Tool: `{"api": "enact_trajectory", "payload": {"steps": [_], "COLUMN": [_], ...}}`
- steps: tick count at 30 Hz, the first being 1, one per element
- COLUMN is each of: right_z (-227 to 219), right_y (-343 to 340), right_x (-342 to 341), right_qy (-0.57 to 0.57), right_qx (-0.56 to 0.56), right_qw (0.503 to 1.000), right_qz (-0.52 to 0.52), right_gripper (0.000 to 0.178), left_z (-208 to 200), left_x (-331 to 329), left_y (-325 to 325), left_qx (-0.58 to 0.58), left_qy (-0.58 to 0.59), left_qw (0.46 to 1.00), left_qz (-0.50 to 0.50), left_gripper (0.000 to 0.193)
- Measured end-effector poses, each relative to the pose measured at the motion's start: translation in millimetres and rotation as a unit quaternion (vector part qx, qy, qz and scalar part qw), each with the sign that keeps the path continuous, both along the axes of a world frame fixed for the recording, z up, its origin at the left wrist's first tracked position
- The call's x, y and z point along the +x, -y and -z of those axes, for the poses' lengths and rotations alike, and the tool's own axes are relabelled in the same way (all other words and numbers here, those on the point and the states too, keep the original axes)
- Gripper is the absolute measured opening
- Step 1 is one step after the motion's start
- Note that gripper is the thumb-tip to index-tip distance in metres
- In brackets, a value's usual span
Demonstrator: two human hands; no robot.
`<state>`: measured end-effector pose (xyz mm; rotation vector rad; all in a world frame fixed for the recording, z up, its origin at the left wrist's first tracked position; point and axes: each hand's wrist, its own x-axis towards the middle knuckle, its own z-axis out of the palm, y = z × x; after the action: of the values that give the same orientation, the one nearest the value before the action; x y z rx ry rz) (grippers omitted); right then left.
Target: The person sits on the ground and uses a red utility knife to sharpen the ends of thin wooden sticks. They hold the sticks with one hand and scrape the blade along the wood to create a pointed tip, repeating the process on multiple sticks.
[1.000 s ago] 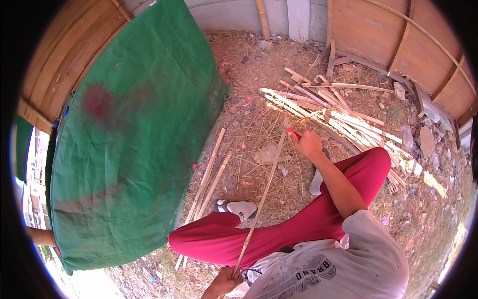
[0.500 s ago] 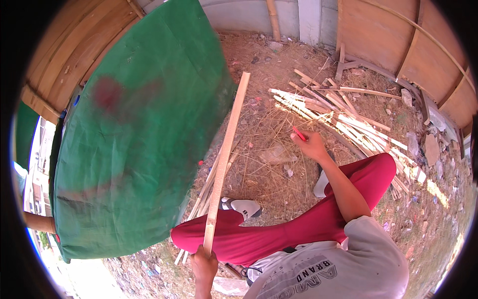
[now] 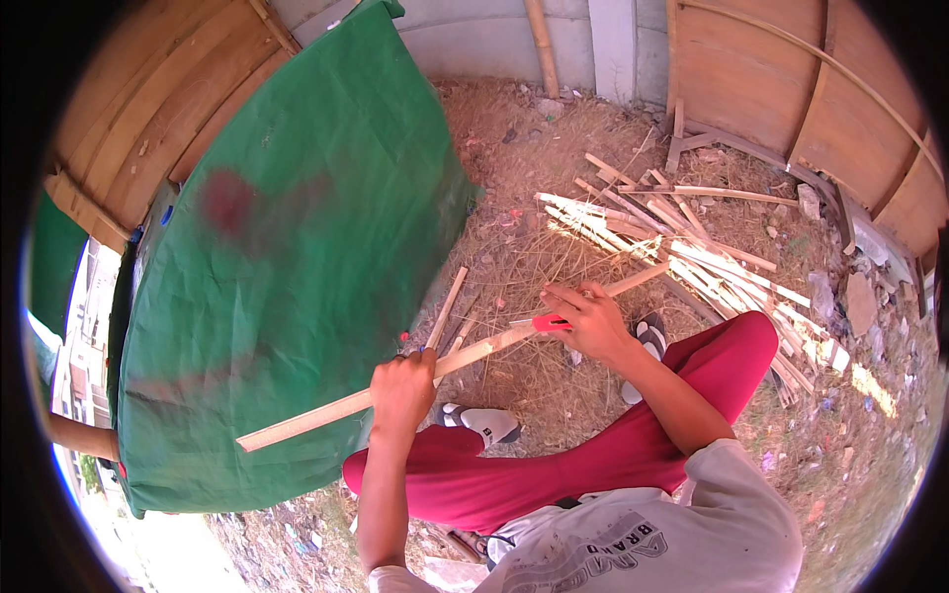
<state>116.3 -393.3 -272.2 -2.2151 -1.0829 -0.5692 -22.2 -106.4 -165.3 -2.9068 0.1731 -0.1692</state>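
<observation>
A long, pale bamboo strip (image 3: 326, 414) slants across in front of me, its low end at the left over the green sheet and its far end near the stick pile. My left hand (image 3: 403, 393) is closed around it left of the middle. In my right hand (image 3: 591, 323) is a red-handled cutter knife (image 3: 551, 323), its short light blade pointing left against or just beside the strip. Whether the blade touches the strip I cannot tell. The right fingers bend over the knife and the strip's upper part.
A big green sheet (image 3: 277, 267) hangs on the left. Split bamboo sticks (image 3: 692, 242) lie piled at the right, and more strips (image 3: 453, 306) lie beyond my left hand. Wooden panels (image 3: 761, 69) and a grey wall (image 3: 474, 49) enclose the littered dirt ground.
The bamboo strip has swung from nearly upright to a low slant across me. My left hand has moved up and grips it farther along. My right hand has brought the knife leftward to it.
</observation>
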Motion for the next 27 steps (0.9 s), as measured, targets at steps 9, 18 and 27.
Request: {"api": "enact_trajectory", "payload": {"steps": [9, 18, 27], "right_z": [19.6, 8.2, -1.8], "right_y": [1.7, 36.8, 59.9], "right_x": [15.7, 44.0, 45.4], "right_qy": [0.013, -0.016, -0.114], "right_qx": [-0.027, -0.055, 0.041], "right_qw": [0.999, 0.993, 0.974], "right_qz": [-0.021, 0.107, 0.192], "right_gripper": [0.044, 0.049, 0.042], "left_z": [-12.2, 76.4, 106.8], "left_x": [22.8, -145.8, -271.2], "left_y": [1.4, 21.6, -152.3], "left_qx": [-0.023, -0.133, 0.238], "left_qy": [-0.01, -0.051, -0.178], "left_qw": [1.0, 0.989, 0.746], "left_qz": [0.0, 0.039, -0.595], "left_gripper": [0.02, 0.042, 0.038]}}
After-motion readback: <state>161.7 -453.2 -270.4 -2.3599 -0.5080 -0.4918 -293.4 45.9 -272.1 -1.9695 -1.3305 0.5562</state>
